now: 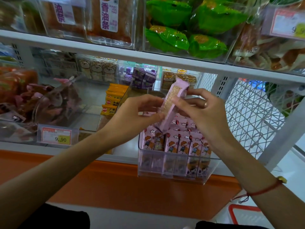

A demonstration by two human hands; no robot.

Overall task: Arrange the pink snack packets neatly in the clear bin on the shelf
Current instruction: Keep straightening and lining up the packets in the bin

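A clear bin (pixel 212 169) juts out over the front edge of the lower shelf, right of centre. Several pink snack packets (pixel 181 144) with a cartoon child stand upright in rows inside it. Above the bin I hold one more pink packet (pixel 173 103), tilted, its window showing wafers. My left hand (pixel 135 116) grips its lower part from the left. My right hand (pixel 203 113) pinches its upper part from the right; a ring is on one finger and a red string bracelet on the wrist.
Yellow packets (pixel 112 100) sit left of the bin, purple boxes (pixel 143 78) behind. A price tag reading 9.90 (pixel 57 136) hangs at the shelf front. Green packets (pixel 189 27) fill a bin above. A white wire mesh panel (pixel 250 113) closes the right side. A red basket (pixel 244 215) lies below.
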